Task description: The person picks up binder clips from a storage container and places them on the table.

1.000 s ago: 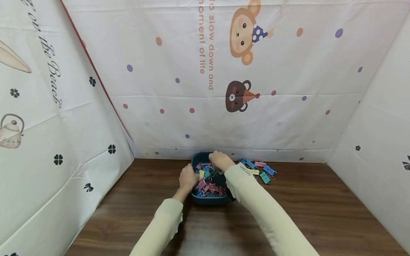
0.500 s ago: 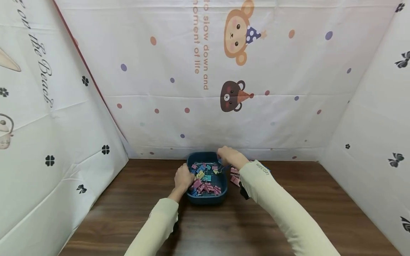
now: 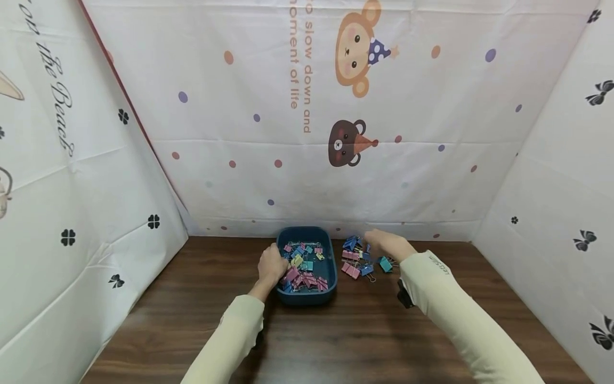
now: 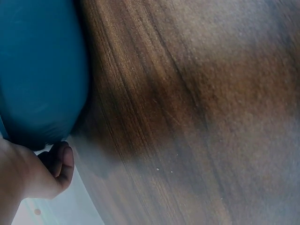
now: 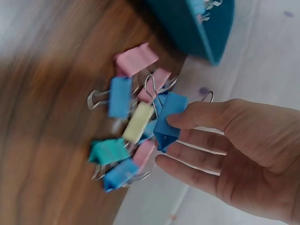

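Showed, nearest, two pale sleeves (image 3: 227,330) reaching over a brown tabletop (image 3: 316,341). Included beyond the cuffs one dark blue tub (image 3: 307,300), set toward the tabletop's far edge. Gripped its left rim with the left hand (image 3: 271,265), with fingers curled in; hid in part their contact with the wall. Pinched one blue clip (image 5: 169,117) in the right hand (image 3: 389,244), between thumb and near fingers, with the lowest finger loosely extended; could not tell the clip as touching or apart from the heap below. Risked, by judgement, a dropped clip through so narrow a pinch, or a neighbour dragged along through a snag on the wire loop (image 5: 149,75); risked also a tipped tub through too hard a pull on one rim. Counted two hands, one tub and one held clip; counted, loose at the tub's right, at least three pink clips (image 5: 136,59), three other blue clips (image 5: 120,97), one yellow clip (image 5: 137,123) and one teal clip (image 5: 110,151). Left uncounted, for overlap, the mixed clips (image 3: 308,265) inside the tub. Displayed, farthest, one back cloth (image 3: 412,181) with two animal heads (image 3: 338,143).
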The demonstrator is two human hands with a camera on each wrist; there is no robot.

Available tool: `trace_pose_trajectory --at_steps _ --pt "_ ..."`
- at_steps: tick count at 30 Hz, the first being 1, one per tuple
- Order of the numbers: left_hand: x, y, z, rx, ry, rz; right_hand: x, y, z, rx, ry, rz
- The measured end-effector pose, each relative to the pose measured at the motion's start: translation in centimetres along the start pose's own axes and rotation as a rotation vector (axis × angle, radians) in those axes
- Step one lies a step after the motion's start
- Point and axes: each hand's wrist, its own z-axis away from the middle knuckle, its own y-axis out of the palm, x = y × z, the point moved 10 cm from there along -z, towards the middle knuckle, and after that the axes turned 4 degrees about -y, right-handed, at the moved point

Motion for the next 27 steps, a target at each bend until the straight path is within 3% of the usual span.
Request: trace_pose_trajectory --at_steps 10,21,27 --pt "-0.1 -0.4 0.0 -0.001 -0.008 -0.008 -4.4 2.5 0.3 0.0 0.124 -0.049" --pt "-0.1 -0.3 0.0 -0.003 0.007 -0.012 -5.0 4.5 0.5 -0.055 0.103 -0.141" --pt "-0.2 -0.5 0.2 -0.006 0.015 -0.011 -5.4 4.9 0.2 -0.085 0.102 -0.11"
